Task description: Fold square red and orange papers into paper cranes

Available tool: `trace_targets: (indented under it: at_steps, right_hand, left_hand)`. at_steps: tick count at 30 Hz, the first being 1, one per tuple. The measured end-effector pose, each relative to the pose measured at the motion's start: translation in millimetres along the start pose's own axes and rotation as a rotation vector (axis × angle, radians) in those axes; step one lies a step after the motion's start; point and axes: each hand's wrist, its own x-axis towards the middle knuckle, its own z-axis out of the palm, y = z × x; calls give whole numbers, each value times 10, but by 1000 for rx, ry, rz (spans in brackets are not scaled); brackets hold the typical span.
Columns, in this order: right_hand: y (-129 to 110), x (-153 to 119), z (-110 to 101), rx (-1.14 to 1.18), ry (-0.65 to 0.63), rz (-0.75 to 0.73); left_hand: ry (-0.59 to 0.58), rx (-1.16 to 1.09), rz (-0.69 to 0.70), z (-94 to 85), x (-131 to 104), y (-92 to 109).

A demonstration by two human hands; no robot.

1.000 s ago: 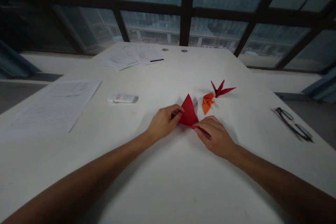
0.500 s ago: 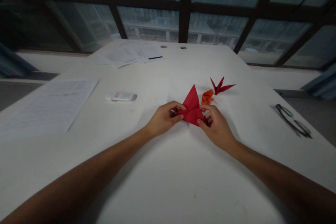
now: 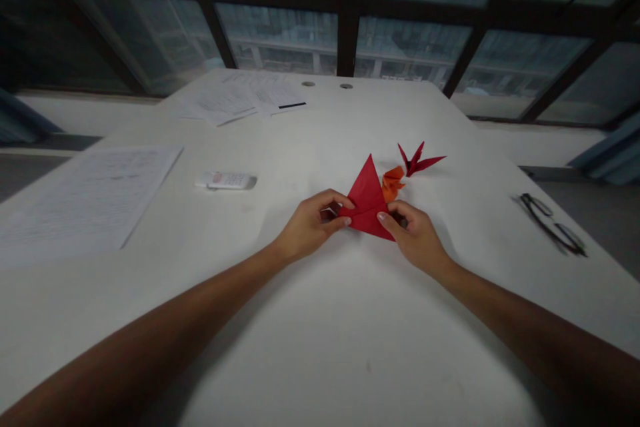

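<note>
A folded piece of red paper (image 3: 367, 197) is held between both hands, one point of it facing away from me. My left hand (image 3: 315, 221) pinches its left corner between thumb and fingers. On the right side, my right hand (image 3: 417, 233) grips the edge, with its thumb on top and its fingers partly hidden behind the paper. Just beyond the right hand sits an orange folded paper figure (image 3: 393, 183), and behind that a dark red origami piece (image 3: 417, 161) with pointed tips.
On the white table (image 3: 320, 320) lie a white tube (image 3: 227, 180) to the left, printed sheets (image 3: 100, 193) at far left, more papers (image 3: 225, 100) at the back, and black-framed glasses (image 3: 553, 225) near the right edge. Windows stand behind.
My right thumb and fingers have shifted slightly up along the red paper's right side, and its lower right corner now shows below the thumb. The whole view has shifted a little.
</note>
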Motion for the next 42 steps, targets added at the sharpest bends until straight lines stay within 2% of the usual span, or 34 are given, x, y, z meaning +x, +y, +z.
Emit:
trace_targets:
  at_steps: [8, 13, 15, 19, 21, 25, 30, 42]
  right_hand:
    - [6, 4, 10, 151, -38, 28]
    - [-73, -15, -5, 136, -199, 27]
    - [-99, -26, -2, 110, -201, 19]
    - [-145, -67, 12, 77, -187, -9]
    - [-175, -98, 15, 84, -213, -35]
    - [-225, -151, 17, 62, -270, -125]
    - [-235, -161, 16, -33, -261, -120]
    - [-259, -170, 20, -59, -275, -185]
  left_hand:
    - [28, -52, -40, -15, 11, 15]
    - [-50, -55, -40, -15, 9, 47]
    - [-37, 89, 32, -1, -6, 75]
    - [137, 513, 216, 64, -70, 142]
    - [95, 571, 262, 103, -105, 160]
    - [13, 476, 267, 150, -141, 164]
    - [-71, 388, 222, 149, -146, 190]
    - [-159, 293, 227, 117, -174, 252]
